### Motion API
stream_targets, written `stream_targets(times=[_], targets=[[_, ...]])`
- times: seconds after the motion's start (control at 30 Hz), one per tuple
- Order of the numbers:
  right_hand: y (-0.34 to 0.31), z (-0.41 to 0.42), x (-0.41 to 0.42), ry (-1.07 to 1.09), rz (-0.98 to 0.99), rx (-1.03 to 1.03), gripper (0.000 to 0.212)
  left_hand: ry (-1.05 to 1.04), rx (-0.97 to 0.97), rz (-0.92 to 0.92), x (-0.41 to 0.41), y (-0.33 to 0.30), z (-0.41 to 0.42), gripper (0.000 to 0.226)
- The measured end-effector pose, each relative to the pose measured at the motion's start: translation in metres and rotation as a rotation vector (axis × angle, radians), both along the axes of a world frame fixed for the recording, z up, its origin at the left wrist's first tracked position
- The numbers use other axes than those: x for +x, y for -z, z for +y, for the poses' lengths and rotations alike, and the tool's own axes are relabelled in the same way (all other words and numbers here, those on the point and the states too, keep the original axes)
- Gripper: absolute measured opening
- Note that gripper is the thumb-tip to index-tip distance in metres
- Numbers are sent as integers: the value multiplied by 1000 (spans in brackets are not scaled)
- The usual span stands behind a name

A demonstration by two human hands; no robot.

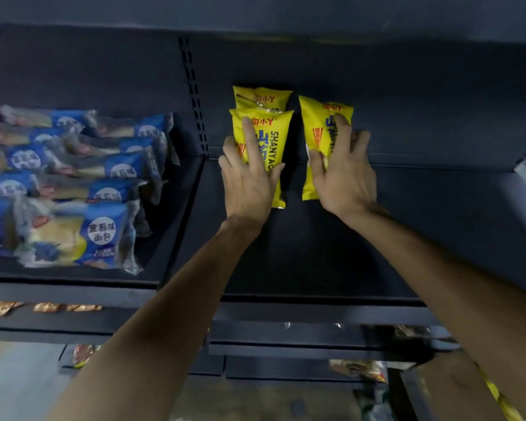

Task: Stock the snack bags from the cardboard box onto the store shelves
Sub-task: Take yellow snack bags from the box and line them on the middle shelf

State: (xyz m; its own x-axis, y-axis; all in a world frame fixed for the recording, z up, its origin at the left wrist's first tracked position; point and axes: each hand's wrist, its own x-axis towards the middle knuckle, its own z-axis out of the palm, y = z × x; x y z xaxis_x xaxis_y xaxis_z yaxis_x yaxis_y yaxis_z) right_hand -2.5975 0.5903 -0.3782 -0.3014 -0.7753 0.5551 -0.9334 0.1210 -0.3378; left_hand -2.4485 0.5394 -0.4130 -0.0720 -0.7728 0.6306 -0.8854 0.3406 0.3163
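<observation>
Front yellow bag (278, 153): lies flat on the dark shelf (301, 256), just right of the slotted upright (195, 98); printed "SHANYAO" down its right side.
Rear yellow bag (263, 98): sits behind the front one, toward the back panel; its lower part is covered by the front bag's top edge.
Right yellow bag (316, 129): lies beside the front bag, with a narrow dark gap between them; same yellow wrapper, blue and red print.
Left hand (249, 177): laid over the front yellow bag, fingers spread and nearly straight, index finger reaching toward the bag's top; thumb at the bag's right edge. Grip: flat and pressing, not closed round the bag.
Right hand (343, 174): on the right yellow bag, fingers extended over its right half, thumb on the bag's front face. Grip: appears to clasp the bag lightly between thumb and fingers, though motion blur makes this uncertain.
Forearms: both bare, reaching up from the bottom of the view to the shelf.
Blue bread packs (101, 235): stacked in overlapping rows on the neighbouring shelf section to the left of the upright; clear wrappers with blue labels.
Lower shelves (301, 344): dark tiers below, carrying small blurred packets (46, 307) at left.
Upper shelf underside (316, 13): dark, spans the top of the view.
</observation>
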Motion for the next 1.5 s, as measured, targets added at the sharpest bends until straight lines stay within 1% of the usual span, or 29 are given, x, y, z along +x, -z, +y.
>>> stream_targets(times=[0.1, 0.2, 0.33, 0.43, 0.57, 0.77, 0.87, 0.97, 1.03, 1.17, 1.23, 1.37, 1.5], targets=[[5, -25, 2, 43, -21, -39, 60, 39, 1, 18, 5, 7, 2, 93], [13, -41, 4, 85, -19, -41, 60, 28, 11, 4, 7, 11, 3, 93], [28, -54, 4, 57, -53, -11, 62, 40, 2, 23, 6, 13, 4, 93], [38, -64, 9, 58, -59, 23, 66, 58, 7, 57, 6, 14, 4, 93], [42, -72, 10, 85, -40, 9, 73, 52, 13, 54, 6, 13, 5, 94], [36, -64, 11, 117, 3, 149, 89, 57, 19, 24, 7, 10, 8, 92], [33, -42, 11, 91, 5, 209, 87, 12, 54, -31, 7, 7, 14, 92], [29, -10, 7, 37, 25, 239, 78, -51, 111, -135, 12, 3, 27, 92], [27, 14, 5, 11, 15, 260, 72, -24, 134, -177, 17, 0, 39, 90], [18, 64, 1, 3, -18, 325, 64, 47, 181, -206, 20, -22, 68, 85], [13, 94, -2, 7, -49, 359, 58, 121, 179, -278, 18, -34, 85, 78], [-8, 159, -21, 65, -100, 379, 57, 356, 102, -502, -1, -59, 119, 63], [-23, 226, -61, 159, -113, 375, 57, 485, 134, -598, -52, -81, 156, 49]])
